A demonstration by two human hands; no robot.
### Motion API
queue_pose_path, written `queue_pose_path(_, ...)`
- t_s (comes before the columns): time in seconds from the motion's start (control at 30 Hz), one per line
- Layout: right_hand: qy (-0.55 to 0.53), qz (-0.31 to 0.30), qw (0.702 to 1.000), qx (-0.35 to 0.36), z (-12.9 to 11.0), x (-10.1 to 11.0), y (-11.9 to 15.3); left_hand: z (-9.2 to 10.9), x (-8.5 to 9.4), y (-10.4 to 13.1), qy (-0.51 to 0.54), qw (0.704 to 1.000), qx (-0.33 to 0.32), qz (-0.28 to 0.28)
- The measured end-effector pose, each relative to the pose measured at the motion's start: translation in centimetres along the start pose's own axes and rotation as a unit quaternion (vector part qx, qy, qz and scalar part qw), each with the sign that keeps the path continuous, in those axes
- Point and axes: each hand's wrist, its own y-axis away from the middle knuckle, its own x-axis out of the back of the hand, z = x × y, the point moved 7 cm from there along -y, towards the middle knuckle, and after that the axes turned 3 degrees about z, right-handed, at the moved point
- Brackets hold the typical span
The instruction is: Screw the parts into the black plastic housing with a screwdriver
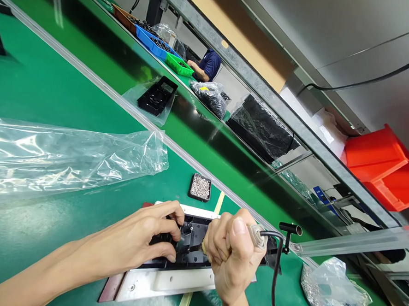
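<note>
Black plastic housing (192,241) is seated in the white fixture (164,282) on the green bench (49,227), open side up, between the two hands. Left hand (147,235) is loosely curled, fingertips over the housing's left end; looks like it's steadying it. Right hand (233,253) is wrapped tight around a corded tool (258,238), probably an electric screwdriver. Tip is behind the fist, can't tell if it's on a screw

Doing it well, my read: keep the tool square to the housing floor, seat the bit before power, press straight down, stop once the head is flush so the plastic boss doesn't strip. Left fingers want to stay clear of the bit, pressure down into the fixture rather than sideways. Cable (275,264) hangs off the tool's end, keep it from dragging the tool off axis

Counts: housing in fixture x1, fixture x1, corded tool x1, cable x1. Small black tray (200,187) x1, its metal bits too many to count. Long clear plastic bag (73,154) on the near side x1. Black moulded part (157,96) on clear film across the rail x1. Red bins (378,156) x2 at right
</note>
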Motion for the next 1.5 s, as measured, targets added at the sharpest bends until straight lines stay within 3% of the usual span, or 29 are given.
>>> queue_pose_path(1.5,0.017,0.001,1.0,0.002,-0.03,-0.04,0.2,0.46,0.16,-0.09,-0.009,1.0,-0.004,0.004)
